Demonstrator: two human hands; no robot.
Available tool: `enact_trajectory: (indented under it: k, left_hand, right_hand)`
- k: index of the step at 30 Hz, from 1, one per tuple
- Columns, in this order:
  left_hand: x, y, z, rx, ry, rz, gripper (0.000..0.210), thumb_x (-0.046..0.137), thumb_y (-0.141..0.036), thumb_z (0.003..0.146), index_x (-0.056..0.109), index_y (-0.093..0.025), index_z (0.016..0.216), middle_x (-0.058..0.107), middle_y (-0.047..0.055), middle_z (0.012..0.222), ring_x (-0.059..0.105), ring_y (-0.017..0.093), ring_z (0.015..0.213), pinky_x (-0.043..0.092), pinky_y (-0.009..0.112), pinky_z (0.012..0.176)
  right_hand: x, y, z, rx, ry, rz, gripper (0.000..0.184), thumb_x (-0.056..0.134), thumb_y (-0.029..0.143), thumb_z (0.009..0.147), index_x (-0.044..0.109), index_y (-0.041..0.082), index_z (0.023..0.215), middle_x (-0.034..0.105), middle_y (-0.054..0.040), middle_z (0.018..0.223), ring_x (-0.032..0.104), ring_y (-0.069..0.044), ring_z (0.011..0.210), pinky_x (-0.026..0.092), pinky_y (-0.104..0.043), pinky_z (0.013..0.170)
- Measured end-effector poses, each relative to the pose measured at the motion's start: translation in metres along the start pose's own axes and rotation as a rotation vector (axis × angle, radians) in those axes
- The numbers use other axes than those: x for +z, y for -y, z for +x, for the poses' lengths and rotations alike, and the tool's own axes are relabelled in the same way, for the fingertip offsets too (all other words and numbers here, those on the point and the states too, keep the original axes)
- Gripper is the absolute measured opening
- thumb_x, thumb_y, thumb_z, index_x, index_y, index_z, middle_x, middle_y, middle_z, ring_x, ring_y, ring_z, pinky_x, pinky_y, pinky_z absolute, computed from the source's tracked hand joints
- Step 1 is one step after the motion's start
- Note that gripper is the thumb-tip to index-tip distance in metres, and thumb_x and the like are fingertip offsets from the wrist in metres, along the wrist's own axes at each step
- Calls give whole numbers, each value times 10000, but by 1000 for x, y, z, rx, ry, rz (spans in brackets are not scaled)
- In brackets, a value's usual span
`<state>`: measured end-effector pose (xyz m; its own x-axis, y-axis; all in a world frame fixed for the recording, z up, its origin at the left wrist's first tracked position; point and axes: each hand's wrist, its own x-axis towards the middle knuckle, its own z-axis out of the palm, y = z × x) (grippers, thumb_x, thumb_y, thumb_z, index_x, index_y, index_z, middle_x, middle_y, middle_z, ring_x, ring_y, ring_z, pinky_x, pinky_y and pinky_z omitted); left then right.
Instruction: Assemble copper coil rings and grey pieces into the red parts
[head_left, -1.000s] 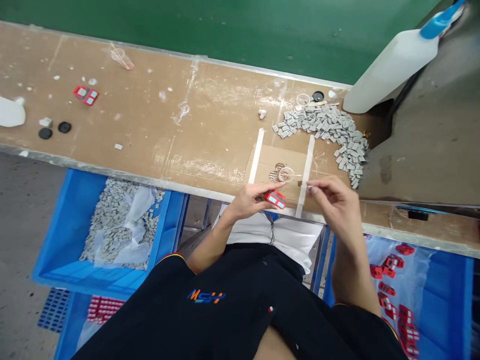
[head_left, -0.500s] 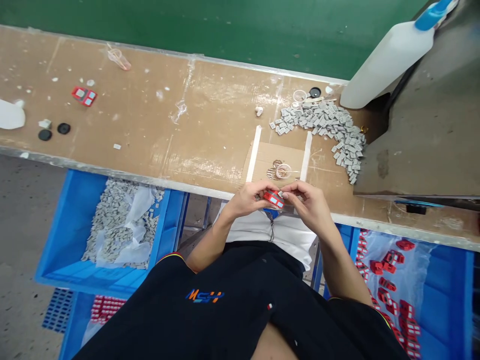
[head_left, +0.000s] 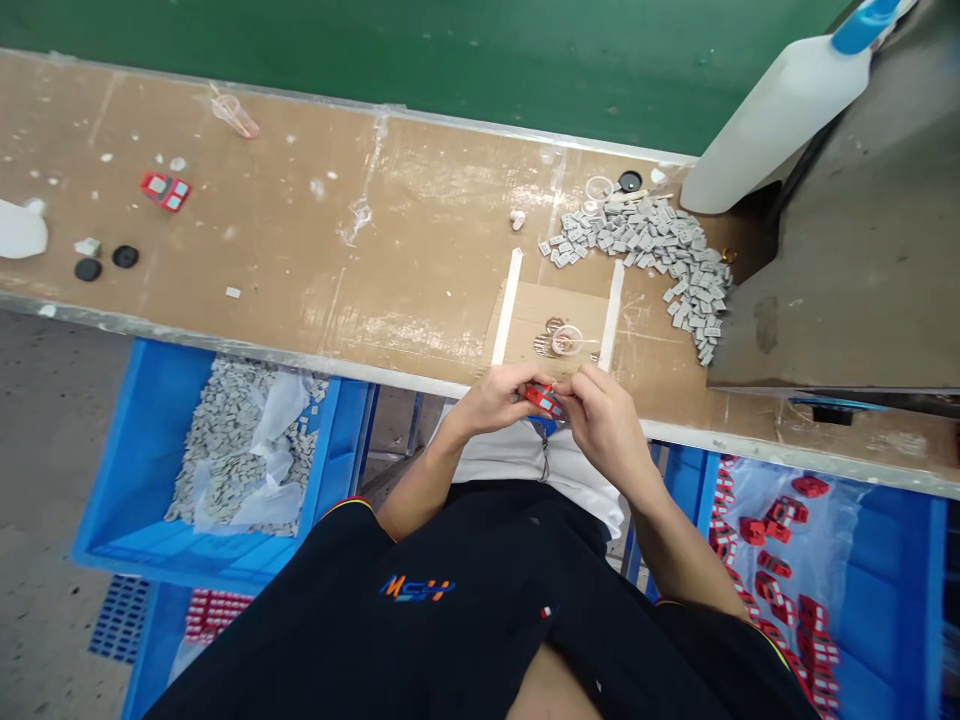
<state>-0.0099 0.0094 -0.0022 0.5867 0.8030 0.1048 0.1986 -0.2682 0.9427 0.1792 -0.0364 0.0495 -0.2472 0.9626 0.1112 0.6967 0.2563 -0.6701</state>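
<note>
Your left hand (head_left: pixel 487 405) pinches a small red piece (head_left: pixel 541 399) at the near edge of the bench (head_left: pixel 420 290); your right hand (head_left: pixel 604 420) meets its right end, though whether that grip holds anything cannot be told. Beyond lie a clear cup (head_left: pixel 567 341) and heaped gray tiles (head_left: pixel 675 250); blue bins (head_left: pixel 112 460) flank you.

Near the close edge of the cardboard sheet (head_left: pixel 574 302), the left hand (head_left: pixel 486 402) and right hand (head_left: pixel 604 420) hide parts of a red piece (head_left: pixel 543 401); from my remote post, I cannot tell what the right one pinches. Frame edges crop a white container (head_left: pixel 19 230) far left of the sheet and a blue-topped bottle (head_left: pixel 780 125) to its right.
</note>
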Motion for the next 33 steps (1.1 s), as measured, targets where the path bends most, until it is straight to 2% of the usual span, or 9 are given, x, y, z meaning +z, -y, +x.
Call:
enact_trajectory:
  k: [4,9,13,16,18,21,25,28,33]
  left_hand:
    - [1,-1,0,9,3,5,218,774,-246,826,701,-150,1008,735,29,847,660,126,686,512,210,629]
    - [2,0,0,49,-23,23,200,772,-282,837,694,-149,963,711,28,812,650,136,699,512,226,653]
    - [3,4,0,43,-53,-125,282,748,-374,864,673,-161,1034,726,71,953,699,172,853,559,268,762]
    - [2,7,0,100,-70,-211,322,744,-407,871,642,-175,1070,718,101,1047,704,191,936,573,298,805]
    - [2,9,1,170,-72,-186,302,754,-402,868,642,-193,1056,723,105,1061,686,210,1005,571,336,857]
    - [2,10,3,250,-80,-127,246,734,-388,889,647,-222,1049,739,110,1075,623,244,1172,542,411,971]
    - [0,6,5,258,-45,-103,255,728,-391,895,656,-227,1077,730,131,1184,558,263,1285,514,471,1035]
    - [-1,1,6,267,-62,-90,233,723,-385,896,680,-206,1039,725,136,1212,595,265,1221,511,498,1034]
    - [-1,-4,5,206,-115,-176,148,631,-312,949,691,-180,974,742,125,1104,656,219,1105,573,376,884]
  right_hand:
    - [4,0,-6,34,-28,93,167,500,183,984,630,203,881,536,-25,775,534,-178,685,414,-298,638]
    - [3,-4,-8,52,-47,249,155,560,271,979,649,201,873,531,-25,787,540,-171,688,454,-292,626]
    - [7,-7,-9,136,-75,413,191,622,396,954,669,216,998,620,-61,936,626,-194,810,542,-333,726]
    - [18,-6,-14,284,-115,648,333,666,494,915,604,236,1117,683,-72,1016,688,-204,868,586,-359,782]
    - [26,-3,-17,342,-135,785,401,684,534,893,558,252,1148,703,-74,1046,709,-206,904,602,-365,809]
    - [34,0,-18,350,-151,874,477,705,553,872,512,273,1208,699,-89,1136,715,-212,977,607,-381,863]
    - [34,-3,-15,299,-153,875,537,712,542,870,477,282,1277,690,-98,1175,714,-217,1011,607,-394,897]
    - [28,-7,-13,268,-202,765,529,752,478,856,503,284,1280,700,-69,1071,717,-215,965,611,-381,871]
    - [17,-11,-10,231,-177,570,507,794,430,825,569,261,1247,710,-58,1009,709,-207,839,615,-382,806]
